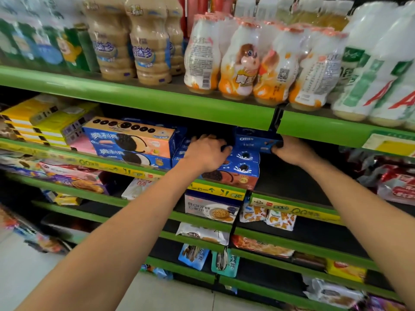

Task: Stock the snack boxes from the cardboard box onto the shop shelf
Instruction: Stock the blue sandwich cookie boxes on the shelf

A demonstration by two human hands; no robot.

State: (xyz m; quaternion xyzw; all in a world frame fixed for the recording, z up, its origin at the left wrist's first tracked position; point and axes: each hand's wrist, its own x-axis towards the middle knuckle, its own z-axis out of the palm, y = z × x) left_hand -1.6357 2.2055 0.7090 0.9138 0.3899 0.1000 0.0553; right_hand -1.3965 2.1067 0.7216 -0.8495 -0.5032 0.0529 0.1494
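Note:
A blue Oreo snack box point(254, 140) sits on top of a stack of blue Oreo boxes point(243, 167) on the green shop shelf point(213, 189). My right hand point(292, 151) grips the top box at its right end, fingers curled round its edge. On the left end of the same stack lies my left hand point(205, 153), its fingers curled over the boxes' top edge. Left of the stack stand two orange-and-blue Oreo boxes point(132, 142). The cardboard box is out of view.
The shelf above point(139, 97) carries packs of drink bottles point(242, 61) and hangs low over my hands. Yellow boxes point(45, 120) lie at the far left. Dark bare shelf point(292, 180) runs right of the stack. Lower shelves hold biscuit packets point(212, 208).

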